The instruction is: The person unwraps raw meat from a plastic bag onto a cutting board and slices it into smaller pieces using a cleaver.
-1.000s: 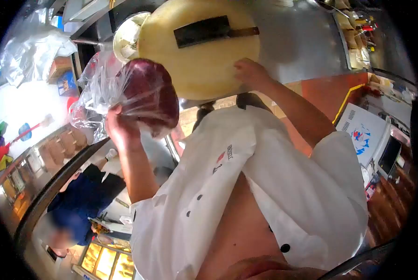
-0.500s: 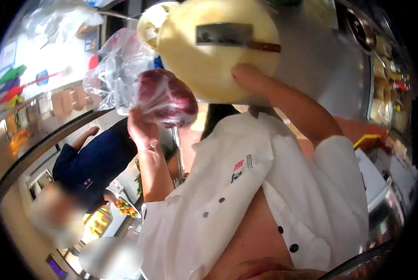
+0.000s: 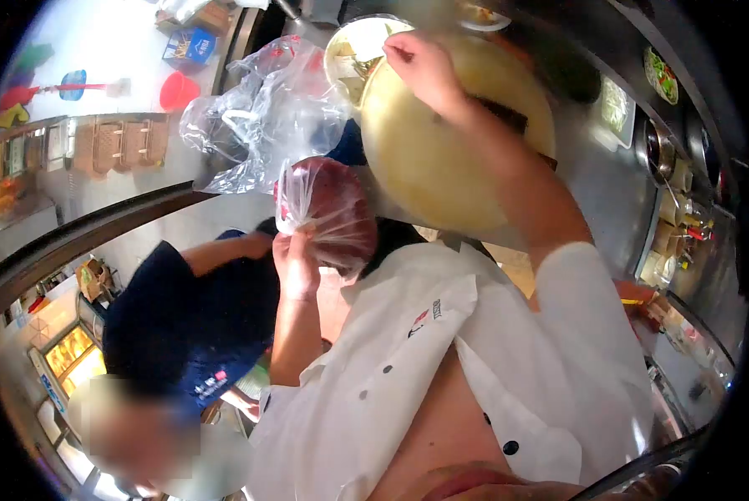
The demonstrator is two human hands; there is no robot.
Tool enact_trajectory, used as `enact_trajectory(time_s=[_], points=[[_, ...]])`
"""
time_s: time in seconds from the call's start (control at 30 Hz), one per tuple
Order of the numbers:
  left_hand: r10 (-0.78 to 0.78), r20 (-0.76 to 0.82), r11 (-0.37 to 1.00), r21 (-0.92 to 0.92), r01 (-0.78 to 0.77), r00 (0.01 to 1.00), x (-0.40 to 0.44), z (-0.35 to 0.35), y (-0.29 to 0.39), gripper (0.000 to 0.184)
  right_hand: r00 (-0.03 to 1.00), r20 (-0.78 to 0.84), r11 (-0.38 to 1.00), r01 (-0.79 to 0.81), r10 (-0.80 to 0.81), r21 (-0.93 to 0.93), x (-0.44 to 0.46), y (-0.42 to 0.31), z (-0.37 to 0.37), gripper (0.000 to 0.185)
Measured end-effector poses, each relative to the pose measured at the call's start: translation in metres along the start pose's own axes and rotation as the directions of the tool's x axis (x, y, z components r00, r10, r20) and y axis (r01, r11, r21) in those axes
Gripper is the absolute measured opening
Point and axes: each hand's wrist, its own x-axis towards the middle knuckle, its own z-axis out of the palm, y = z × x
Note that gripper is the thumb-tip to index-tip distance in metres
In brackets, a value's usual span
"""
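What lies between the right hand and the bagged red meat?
In the head view, the round board's left part and, nearer the meat, a dark blue item.

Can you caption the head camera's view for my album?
Left hand holding bagged red meat, right hand stretched across a round board.

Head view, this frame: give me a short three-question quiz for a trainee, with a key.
1. What does the left hand grip?
A) a spoon
B) a bagged dark red lump
C) a green bottle
2. True or false: the cleaver lies on the round board, not in the right hand.
3. Fill in: the co-worker's shirt is dark ____.

Key: 1 B; 2 true; 3 blue.
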Motion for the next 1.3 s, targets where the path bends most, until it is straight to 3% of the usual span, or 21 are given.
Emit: enact_trajectory(time_s=[0.1, 0.17, 0.2, 0.33, 0.43, 0.5, 0.53, 0.6, 0.63, 0.7, 0.73, 0.8, 0.83, 0.9, 0.97, 1.03, 1.13, 1.17, 1.2, 1.23, 1.3], points=[[0.037, 0.012, 0.999, -0.018, -0.037, 0.999, 0.001, 0.015, 0.013, 0.017, 0.994, -0.005, 0.979, 0.106, -0.108, -0.173, 0.012, 0.074, 0.058, 0.021], [0.066, 0.026, 0.997, -0.04, -0.065, 0.997, 0.012, 0.001, -0.002, 0.021, 0.979, 0.165, 0.987, -0.103, 0.123, -0.125, 0.006, 0.053, 0.031, 0.024], [0.055, 0.047, 0.997, -0.051, -0.052, 0.997, 0.011, 0.007, 0.0, 0.023, 0.958, 0.025, 0.957, -0.286, 0.286, 0.035, -0.015, 0.056, 0.029, 0.023], [0.002, 0.081, 0.997, -0.072, 0.004, 0.997, 0.018, 0.029, 0.003, 0.025, 0.89, 0.027, 0.884, -0.456, 0.455, 0.105, -0.081, 0.061, -0.056, 0.025], [-0.013, 0.076, 0.997, -0.071, 0.018, 0.997, 0.031, 0.048, 0.002, 0.024, 0.89, -0.018, 0.877, -0.452, 0.456, -0.159, -0.142, 0.065, -0.113, 0.026], [-0.083, 0.133, 0.996, 0.032, 0.079, 0.988, 0.04, 0.054, -0.006, 0.024, 0.825, 0.011, 0.81, -0.553, 0.565, -0.193, -0.188, 0.074, -0.138, 0.03], [-0.074, 0.165, 0.996, -0.046, 0.082, 0.984, 0.038, 0.069, -0.001, 0.018, 0.797, 0.018, 0.783, -0.589, 0.604, -0.202, -0.207, 0.074, -0.149, 0.031], [-0.03, 0.168, 0.998, -0.055, 0.04, 0.985, 0.038, 0.088, 0.006, 0.017, 0.892, -0.067, 0.713, -0.399, 0.446, -0.577, -0.237, 0.075, -0.169, 0.047], [0.009, 0.22, 0.997, -0.077, 0.009, 0.975, 0.035, 0.098, 0.011, 0.017, 0.889, -0.076, 0.712, -0.411, 0.452, -0.569, -0.246, 0.082, -0.176, 0.047], [0.0, 0.238, 0.997, -0.071, 0.017, 0.971, 0.044, 0.104, 0.007, 0.016, 0.959, 0.062, 0.727, -0.167, 0.278, -0.666, -0.256, 0.094, -0.183, 0.06], [-0.008, 0.244, 0.997, -0.077, 0.027, 0.97, 0.046, 0.109, 0.005, 0.015, 0.959, 0.05, 0.734, -0.18, 0.279, -0.655, -0.254, 0.099, -0.185, 0.06], [0.01, 0.235, 0.999, -0.047, 0.001, 0.972, 0.041, 0.124, 0.007, 0.015, 0.965, 0.189, 0.661, 0.023, 0.18, -0.75, -0.245, 0.107, -0.184, 0.063], [0.028, 0.222, 0.999, -0.035, -0.02, 0.975, 0.038, 0.133, 0.009, 0.014, 0.966, 0.181, 0.673, 0.012, 0.182, -0.739, -0.235, 0.106, -0.181, 0.063], [0.036, 0.146, 0.999, 0.013, -0.039, 0.989, 0.039, 0.136, 0.009, 0.015, 0.869, 0.377, 0.619, 0.109, 0.321, -0.778, -0.22, 0.1, -0.173, 0.06], [0.06, 0.239, 0.994, 0.078, -0.08, 0.969, 0.043, 0.14, 0.014, 0.016, 0.873, 0.376, 0.625, 0.111, 0.31, -0.773, -0.219, 0.106, -0.169, 0.058], [0.059, 0.202, 0.987, 0.135, -0.087, 0.978, 0.031, 0.165, 0.026, 0.016, 0.87, 0.383, 0.625, 0.117, 0.31, -0.771, -0.222, 0.1, -0.17, 0.057], [0.083, 0.271, 0.986, 0.12, -0.119, 0.959, 0.035, 0.201, 0.032, 0.018, 0.879, 0.268, 0.583, -0.014, 0.395, -0.813, -0.238, 0.069, -0.186, 0.059], [0.065, 0.269, 0.953, 0.27, -0.14, 0.961, 0.033, 0.214, 0.039, 0.019, 0.833, 0.221, 0.625, -0.179, 0.508, -0.76, -0.246, 0.057, -0.197, 0.055], [0.072, 0.3, 0.948, 0.277, -0.159, 0.951, 0.044, 0.223, 0.037, 0.02, 0.764, 0.185, 0.635, -0.347, 0.618, -0.691, -0.257, 0.048, -0.206, 0.051], [0.073, 0.334, 0.943, 0.284, -0.174, 0.94, 0.052, 0.239, 0.035, 0.022, 0.756, 0.176, 0.623, -0.358, 0.631, -0.696, -0.274, 0.049, -0.213, 0.051], [0.057, 0.409, 0.905, 0.365, -0.22, 0.911, 0.059, 0.275, 0.033, 0.024, 0.792, 0.153, 0.734, -0.45, 0.591, -0.508, -0.318, 0.056, -0.234, 0.038]])
